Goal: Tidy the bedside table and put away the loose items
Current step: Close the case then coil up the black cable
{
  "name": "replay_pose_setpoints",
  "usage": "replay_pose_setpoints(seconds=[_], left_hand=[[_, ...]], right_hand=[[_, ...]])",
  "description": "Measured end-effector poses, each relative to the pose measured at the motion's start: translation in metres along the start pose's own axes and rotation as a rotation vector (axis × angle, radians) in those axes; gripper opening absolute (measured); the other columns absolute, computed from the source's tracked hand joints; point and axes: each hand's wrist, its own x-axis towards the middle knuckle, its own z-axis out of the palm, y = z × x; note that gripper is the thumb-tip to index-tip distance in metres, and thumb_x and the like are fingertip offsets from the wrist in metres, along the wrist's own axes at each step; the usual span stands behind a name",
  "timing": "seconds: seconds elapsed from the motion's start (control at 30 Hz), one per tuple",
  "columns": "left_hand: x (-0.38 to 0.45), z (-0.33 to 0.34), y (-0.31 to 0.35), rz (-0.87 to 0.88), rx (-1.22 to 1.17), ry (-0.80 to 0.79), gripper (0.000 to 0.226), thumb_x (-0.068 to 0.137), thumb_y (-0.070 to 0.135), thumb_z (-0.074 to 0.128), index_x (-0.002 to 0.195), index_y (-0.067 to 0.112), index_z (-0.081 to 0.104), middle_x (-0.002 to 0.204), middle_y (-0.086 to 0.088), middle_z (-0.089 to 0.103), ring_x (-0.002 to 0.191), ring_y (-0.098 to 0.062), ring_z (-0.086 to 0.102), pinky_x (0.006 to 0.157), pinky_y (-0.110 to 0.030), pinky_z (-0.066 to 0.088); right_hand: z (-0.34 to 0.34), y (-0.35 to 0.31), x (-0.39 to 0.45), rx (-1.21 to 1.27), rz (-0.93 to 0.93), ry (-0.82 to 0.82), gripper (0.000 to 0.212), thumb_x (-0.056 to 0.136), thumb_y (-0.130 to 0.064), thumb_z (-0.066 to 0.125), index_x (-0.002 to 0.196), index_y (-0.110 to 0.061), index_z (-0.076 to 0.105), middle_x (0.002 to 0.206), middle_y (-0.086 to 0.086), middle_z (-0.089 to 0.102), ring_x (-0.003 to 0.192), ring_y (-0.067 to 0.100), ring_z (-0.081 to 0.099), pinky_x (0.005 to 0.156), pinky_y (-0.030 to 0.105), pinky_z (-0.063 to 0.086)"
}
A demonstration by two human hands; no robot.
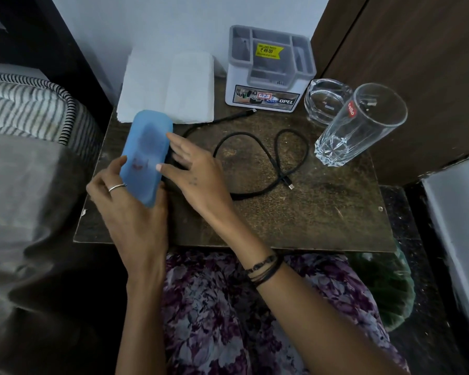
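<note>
A blue case [146, 155], blurred, is held over the left part of the dark wooden bedside table [322, 212]. My left hand [130, 209] grips its near end from below. My right hand [192, 174] rests its spread fingers against the case's right side. A black cable [260, 147] lies in loose loops at the table's middle, partly hidden under my right hand. White folded tissues [168, 87] lie at the back left. A grey and white organiser box [268, 74] stands at the back centre.
A glass ashtray [325, 101] and a tall drinking glass [363, 125] stand at the back right. A striped pillow and grey bedding [25, 109] border the table on the left. A dark wooden panel [404, 50] rises on the right. My floral clothing [228, 307] is below.
</note>
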Motion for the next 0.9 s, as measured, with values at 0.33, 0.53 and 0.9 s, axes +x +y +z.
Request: replay_pose_setpoints(seconds=[0.33, 0.53, 0.9], left_hand=[[-0.033, 0.019, 0.05, 0.18, -0.133, -0.099, 0.018, 0.088, 0.017, 0.06, 0.106, 0.014, 0.06, 0.105, 0.002, 0.056, 0.101, -0.017, 0.054, 0.089, -0.025, 0.044], [-0.064, 0.043, 0.065, 0.009, -0.244, -0.354, 0.007, 0.09, 0.019, 0.058, 0.09, 0.023, 0.065, 0.08, 0.014, 0.064, 0.074, 0.002, 0.059, 0.062, -0.005, 0.041], [-0.045, 0.07, 0.069, -0.124, -0.267, -0.436, 0.015, 0.093, 0.015, 0.053, 0.097, 0.017, 0.067, 0.078, 0.011, 0.067, 0.073, -0.002, 0.067, 0.074, -0.029, 0.059]], right_hand=[[-0.113, 0.003, -0.043, -0.415, -0.169, 0.505, 0.02, 0.091, -0.011, 0.057, 0.107, -0.016, 0.067, 0.097, -0.009, 0.068, 0.071, 0.023, 0.069, 0.06, 0.044, 0.058], [-0.147, 0.022, -0.036, -0.494, -0.047, 0.439, 0.021, 0.089, -0.015, 0.062, 0.109, -0.016, 0.069, 0.1, 0.0, 0.073, 0.085, 0.013, 0.068, 0.078, 0.041, 0.058], [-0.146, 0.031, -0.021, -0.489, -0.103, 0.328, 0.013, 0.083, -0.028, 0.069, 0.091, -0.019, 0.073, 0.085, -0.01, 0.061, 0.067, 0.001, 0.054, 0.065, 0.023, 0.042]])
